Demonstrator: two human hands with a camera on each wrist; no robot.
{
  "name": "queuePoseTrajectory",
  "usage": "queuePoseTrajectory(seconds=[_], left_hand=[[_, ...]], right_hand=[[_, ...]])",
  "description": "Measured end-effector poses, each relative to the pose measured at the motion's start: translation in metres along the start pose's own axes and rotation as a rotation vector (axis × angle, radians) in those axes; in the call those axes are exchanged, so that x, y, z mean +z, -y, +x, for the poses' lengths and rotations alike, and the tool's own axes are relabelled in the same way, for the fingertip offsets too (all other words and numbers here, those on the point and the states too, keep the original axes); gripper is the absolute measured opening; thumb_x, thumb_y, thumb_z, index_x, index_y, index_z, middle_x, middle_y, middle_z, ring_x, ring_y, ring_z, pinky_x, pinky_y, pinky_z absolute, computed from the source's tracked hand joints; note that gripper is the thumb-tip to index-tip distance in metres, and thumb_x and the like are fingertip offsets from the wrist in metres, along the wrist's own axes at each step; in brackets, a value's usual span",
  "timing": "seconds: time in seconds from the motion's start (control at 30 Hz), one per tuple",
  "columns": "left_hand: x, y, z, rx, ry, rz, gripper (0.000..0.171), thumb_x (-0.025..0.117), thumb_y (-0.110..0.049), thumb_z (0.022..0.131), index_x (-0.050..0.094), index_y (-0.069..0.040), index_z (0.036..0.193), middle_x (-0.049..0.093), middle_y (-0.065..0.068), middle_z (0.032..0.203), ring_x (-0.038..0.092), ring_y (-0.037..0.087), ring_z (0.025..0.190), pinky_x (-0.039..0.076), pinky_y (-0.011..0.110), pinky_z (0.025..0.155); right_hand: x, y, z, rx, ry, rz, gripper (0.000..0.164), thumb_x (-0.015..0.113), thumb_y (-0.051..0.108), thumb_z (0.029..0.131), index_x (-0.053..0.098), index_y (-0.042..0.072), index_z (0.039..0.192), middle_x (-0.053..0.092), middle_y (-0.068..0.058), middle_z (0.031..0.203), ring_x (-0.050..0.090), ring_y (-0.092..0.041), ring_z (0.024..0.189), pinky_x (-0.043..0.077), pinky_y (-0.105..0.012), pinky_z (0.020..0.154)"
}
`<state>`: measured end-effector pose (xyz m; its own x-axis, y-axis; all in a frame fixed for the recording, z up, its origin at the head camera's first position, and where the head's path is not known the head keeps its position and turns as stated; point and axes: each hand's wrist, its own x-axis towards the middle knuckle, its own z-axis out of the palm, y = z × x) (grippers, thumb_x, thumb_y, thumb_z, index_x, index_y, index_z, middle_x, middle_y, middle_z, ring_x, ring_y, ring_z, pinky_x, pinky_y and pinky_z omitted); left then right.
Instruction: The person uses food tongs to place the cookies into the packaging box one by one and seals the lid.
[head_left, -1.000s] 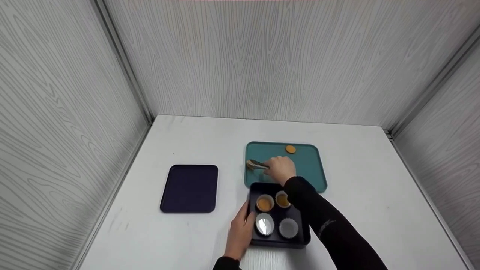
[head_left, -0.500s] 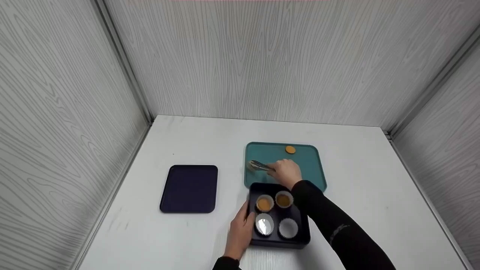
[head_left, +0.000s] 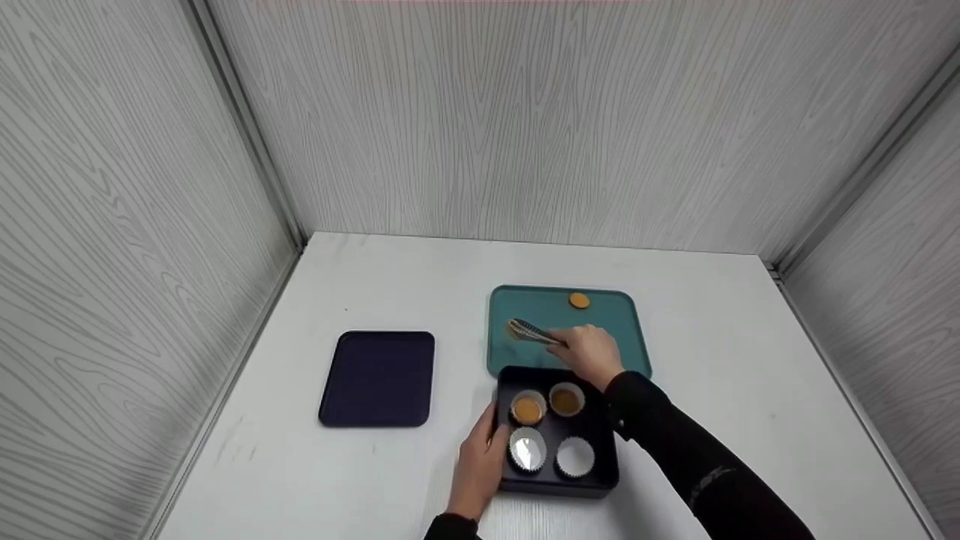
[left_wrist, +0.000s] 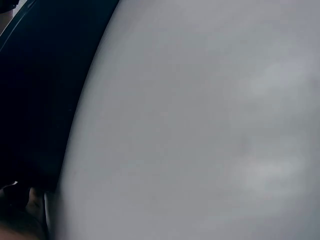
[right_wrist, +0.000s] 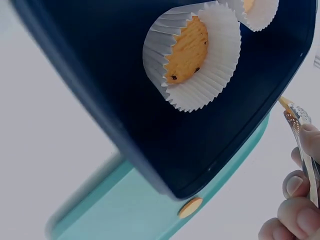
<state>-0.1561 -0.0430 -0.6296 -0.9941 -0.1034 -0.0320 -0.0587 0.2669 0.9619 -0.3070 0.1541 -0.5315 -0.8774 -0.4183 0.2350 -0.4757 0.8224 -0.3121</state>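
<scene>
My left hand (head_left: 478, 466) grips the left wall of a dark baking pan (head_left: 553, 487); in the left wrist view the pan's dark side (left_wrist: 45, 95) fills the left. Inside stand several white paper muffin cups. The two far ones, left (head_left: 528, 407) and right (head_left: 567, 400), each contain a round cookie. The near left cup (head_left: 527, 450) shines inside; the near right cup (head_left: 575, 457) shows a pale bottom. My right hand (head_left: 591, 356) holds metal tongs (head_left: 534, 332) over the teal tray (head_left: 491, 360). A cookie (right_wrist: 284, 101) sits between the tongs' tips.
One more cookie (head_left: 579, 300) lies near the teal tray's far edge. To the left, a dark square tray (head_left: 379, 379) lies flat on the white table (head_left: 405, 480). Grey wood-grain panels (head_left: 480, 120) enclose the table at the back and both sides.
My right hand has moved right and slightly toward me, carrying the tongs and cookie from the teal tray's left edge. The left hand and the pan stay nearly in place.
</scene>
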Motion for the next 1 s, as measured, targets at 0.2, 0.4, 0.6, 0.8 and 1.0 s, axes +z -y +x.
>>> queuePoseTrajectory(seconds=[0.2,0.4,0.6,0.8,1.0], left_hand=[[0.000,0.001,0.000,-0.003,0.002,-0.008,0.052,0.049,-0.030,0.108,0.042,-0.019,0.158,0.047,0.003,0.157,0.043,0.026,0.145,0.036,0.046,0.120],[0.000,0.002,0.000,0.006,0.000,0.002,0.051,0.049,-0.031,0.108,0.042,-0.020,0.158,0.048,0.003,0.157,0.043,0.026,0.145,0.036,0.047,0.120],[0.000,0.003,0.001,0.009,0.005,-0.017,0.051,0.049,-0.031,0.108,0.042,-0.020,0.158,0.047,0.003,0.157,0.043,0.026,0.145,0.035,0.046,0.120],[0.001,0.004,0.001,0.018,-0.002,-0.024,0.051,0.049,-0.030,0.108,0.042,-0.019,0.158,0.047,0.003,0.157,0.043,0.025,0.145,0.035,0.046,0.121],[0.001,0.004,0.001,0.018,0.010,-0.024,0.052,0.048,-0.031,0.109,0.041,-0.017,0.159,0.046,0.004,0.158,0.042,0.026,0.146,0.035,0.046,0.121]], right_hand=[[-0.006,-0.002,-0.007,-0.029,-0.022,0.040,0.025,0.074,0.023,0.095,0.079,0.015,0.118,0.075,-0.007,0.084,0.054,-0.016,0.057,0.036,-0.031,0.053],[-0.011,-0.006,-0.013,-0.049,-0.047,0.076,0.025,0.075,0.022,0.095,0.079,0.013,0.118,0.076,-0.006,0.086,0.049,-0.012,0.055,0.032,-0.029,0.053],[-0.016,-0.011,-0.019,-0.063,-0.075,0.071,0.026,0.076,0.022,0.093,0.079,0.012,0.118,0.076,-0.007,0.086,0.054,-0.015,0.057,0.036,-0.030,0.054],[-0.023,-0.014,-0.025,-0.058,-0.088,0.083,0.029,0.077,0.020,0.092,0.078,0.010,0.119,0.077,-0.008,0.086,0.056,-0.014,0.058,0.039,-0.030,0.054],[-0.030,-0.015,-0.031,-0.042,-0.110,0.098,0.030,0.078,0.020,0.092,0.078,0.009,0.120,0.077,-0.007,0.085,0.053,-0.010,0.055,0.036,-0.027,0.051]])
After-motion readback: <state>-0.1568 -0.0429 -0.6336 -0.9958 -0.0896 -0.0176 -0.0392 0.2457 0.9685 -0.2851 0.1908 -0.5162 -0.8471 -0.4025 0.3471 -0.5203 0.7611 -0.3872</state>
